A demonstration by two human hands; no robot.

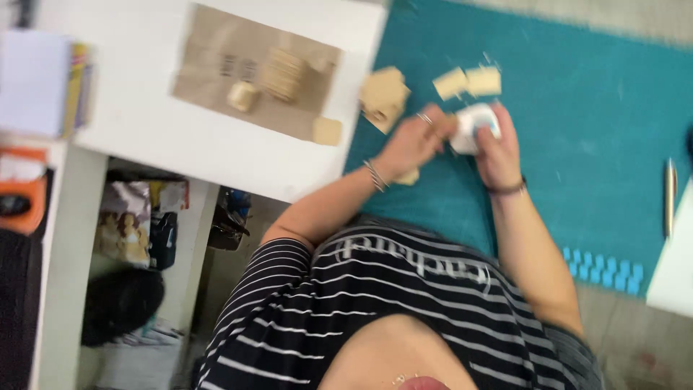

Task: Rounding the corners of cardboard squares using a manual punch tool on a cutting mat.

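Both hands hold a small white tub (473, 128) over the teal mat (599, 108): the left hand (413, 141) pinches its edge, and the right hand (498, 148) wraps around it. Flat, pale wood bits (465, 81) lie nearby. Brown paper (253, 72) covers a white table (144, 123).

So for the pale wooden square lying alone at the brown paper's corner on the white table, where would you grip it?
Probably by two opposite edges, coming straight down from above. The wooden square lies flat, half off the brown paper, with bare white table around its outer sides, so fingers should fit there. Both hands are occupied: the left hand and right hand are on a small white object.
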